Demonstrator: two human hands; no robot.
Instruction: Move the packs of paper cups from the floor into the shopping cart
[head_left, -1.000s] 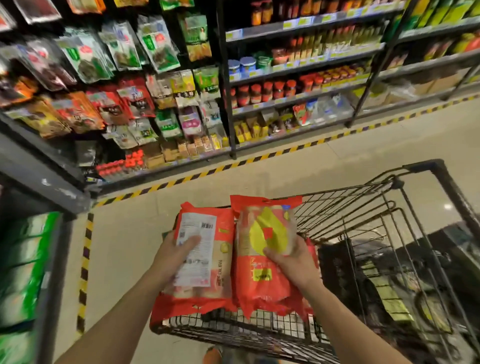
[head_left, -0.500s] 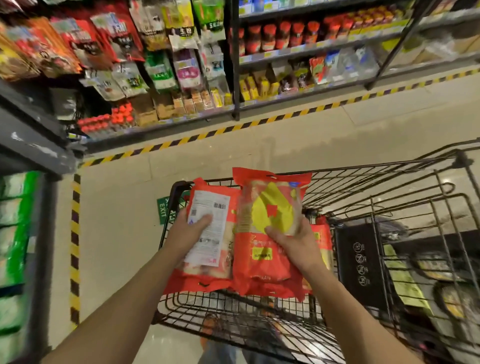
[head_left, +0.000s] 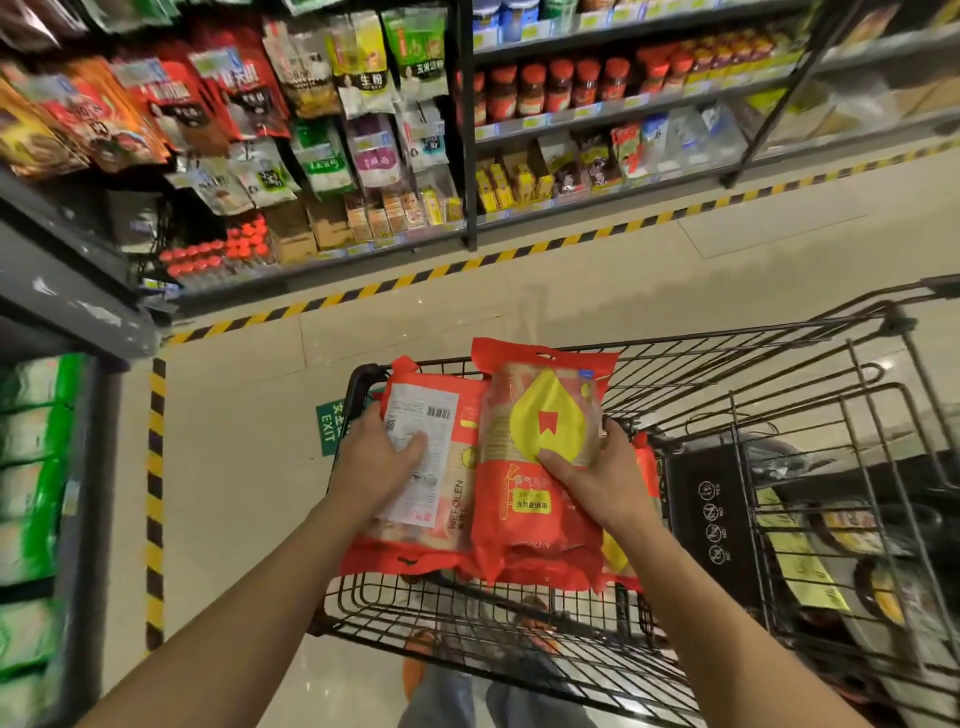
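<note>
Two red packs of paper cups hang side by side over the basket of the black wire shopping cart (head_left: 737, 358). My left hand (head_left: 376, 460) grips the left pack (head_left: 444, 525), which shows its white barcode label. My right hand (head_left: 597, 478) grips the right pack (head_left: 540, 415), which has a yellow drop-shaped mark on its front. Behind my right hand a further red pack (head_left: 644, 462) shows inside the cart, mostly hidden.
Shelves of hanging snack bags and jars (head_left: 322, 130) run along the far side behind yellow-black floor tape (head_left: 431, 273). A grey shelf with green packs (head_left: 36, 467) stands close on the left. A green EXIT floor sign (head_left: 328, 426) lies by the cart's front corner.
Both hands have carried the two packs forward and lower, over the cart basket. The view has tilted further down, so more of the cart shows.
</note>
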